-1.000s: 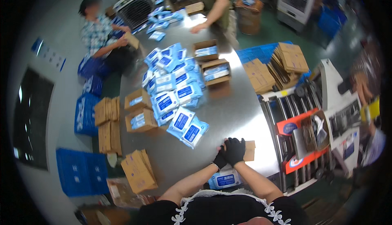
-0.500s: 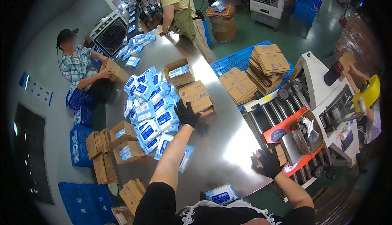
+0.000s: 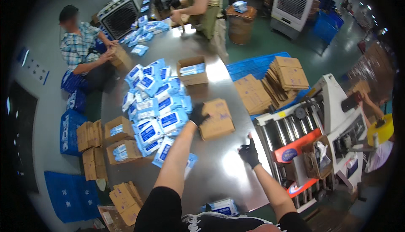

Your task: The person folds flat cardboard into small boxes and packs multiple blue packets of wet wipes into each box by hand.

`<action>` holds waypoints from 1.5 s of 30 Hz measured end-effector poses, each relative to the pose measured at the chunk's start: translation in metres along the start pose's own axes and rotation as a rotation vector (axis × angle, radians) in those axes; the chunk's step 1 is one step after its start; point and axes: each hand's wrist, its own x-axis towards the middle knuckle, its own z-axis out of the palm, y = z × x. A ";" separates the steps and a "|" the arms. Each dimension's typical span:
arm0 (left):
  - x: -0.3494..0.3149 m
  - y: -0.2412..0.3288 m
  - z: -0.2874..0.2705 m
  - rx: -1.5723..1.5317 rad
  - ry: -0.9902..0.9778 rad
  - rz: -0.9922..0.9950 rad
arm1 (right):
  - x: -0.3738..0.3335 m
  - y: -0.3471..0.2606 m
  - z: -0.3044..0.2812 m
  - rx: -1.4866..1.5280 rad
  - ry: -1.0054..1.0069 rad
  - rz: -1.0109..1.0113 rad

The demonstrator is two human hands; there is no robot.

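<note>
My left hand, in a black glove, grips the left side of a closed cardboard box on the metal table. Its thumb lies over the top of the box; the other fingers are partly hidden. My right hand, also gloved, hovers near the table's right edge with fingers apart and nothing in it. Left of the box lies a heap of blue and white wipes packs. Beyond it stands an open carton with packs inside.
Two open cartons flank the heap on the left. A roller conveyor with a taping machine adjoins the table's right side. Flattened cartons lie on a blue pallet. Two co-workers stand at the far side; another person's arm shows at far right.
The closed box has slid toward me and to the right with my left hand on it. My right hand has moved left, from the conveyor to the table's edge. The view has shifted slightly.
</note>
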 end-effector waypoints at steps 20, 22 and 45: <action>-0.218 0.125 0.027 -1.282 -0.555 -1.404 | -0.051 0.050 -0.051 -1.138 -0.747 -0.402; -0.251 0.089 0.018 -0.923 -0.278 -1.142 | -0.060 0.003 -0.030 -1.226 -0.721 -0.483; -0.319 0.145 0.032 -0.875 -0.013 -0.722 | -0.108 -0.047 0.011 -0.796 -0.298 -0.920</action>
